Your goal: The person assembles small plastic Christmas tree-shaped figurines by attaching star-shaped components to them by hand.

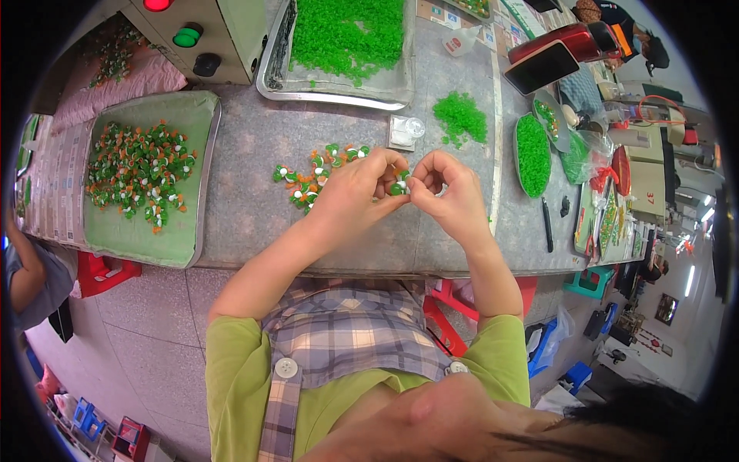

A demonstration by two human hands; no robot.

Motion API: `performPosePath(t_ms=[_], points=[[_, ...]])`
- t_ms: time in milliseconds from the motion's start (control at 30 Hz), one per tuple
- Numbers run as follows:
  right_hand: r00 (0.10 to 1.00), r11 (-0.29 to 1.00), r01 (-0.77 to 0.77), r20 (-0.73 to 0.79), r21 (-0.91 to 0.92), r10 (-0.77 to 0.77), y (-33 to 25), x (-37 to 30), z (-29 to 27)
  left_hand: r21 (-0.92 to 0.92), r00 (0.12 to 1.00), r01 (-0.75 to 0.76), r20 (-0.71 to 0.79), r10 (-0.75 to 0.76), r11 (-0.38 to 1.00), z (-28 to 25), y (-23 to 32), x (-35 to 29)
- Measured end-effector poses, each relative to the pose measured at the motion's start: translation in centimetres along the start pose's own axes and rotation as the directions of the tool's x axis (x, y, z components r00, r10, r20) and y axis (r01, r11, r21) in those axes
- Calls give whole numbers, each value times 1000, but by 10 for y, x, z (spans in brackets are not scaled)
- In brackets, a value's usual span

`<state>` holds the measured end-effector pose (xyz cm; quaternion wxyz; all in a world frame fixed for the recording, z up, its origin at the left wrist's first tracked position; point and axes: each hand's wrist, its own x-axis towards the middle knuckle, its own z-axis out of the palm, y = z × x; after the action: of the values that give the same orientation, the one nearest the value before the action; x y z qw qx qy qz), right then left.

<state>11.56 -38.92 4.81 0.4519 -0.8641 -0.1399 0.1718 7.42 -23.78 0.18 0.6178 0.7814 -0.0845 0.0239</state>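
Observation:
Both my hands meet over the grey table in front of my chest. Pinched in the fingers of my left hand point(354, 186) is a small green, white and orange plastic piece point(398, 187). My right hand point(454, 194) is closed, thumb against forefinger, right beside that piece; whatever its fingertips hold is too small to make out. To the left of my left hand lies a loose group of similar tricolour pieces point(304, 187). Beyond my fingers stands a small pale block point(402, 132) with a clear round part on it. A heap of tiny green parts point(460, 117) lies just past my right hand.
A green-lined tray point(104, 231) of tricolour pieces sits at left, below a machine with buttons point(187, 35). A metal tray point(339, 96) of green parts is at the back. Rightward are an oval dish of green parts point(533, 154), a phone point(541, 68) and a black pen point(547, 223).

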Motion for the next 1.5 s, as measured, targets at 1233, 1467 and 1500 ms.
performPosePath(t_ms=[1233,1467,1500], points=[[700,875,399,-526,-273,-483,51,9,-31,-750,856,515,426,-293,415,-10,-14,4],[888,854,62,-362,-517,-283,103,23,-47,-404,941,339,147,-305,850,-8,-3,8],[881,795,71,-337,-602,-333,103,25,-44,-403,940,342,143,-310,849,-7,-1,8]])
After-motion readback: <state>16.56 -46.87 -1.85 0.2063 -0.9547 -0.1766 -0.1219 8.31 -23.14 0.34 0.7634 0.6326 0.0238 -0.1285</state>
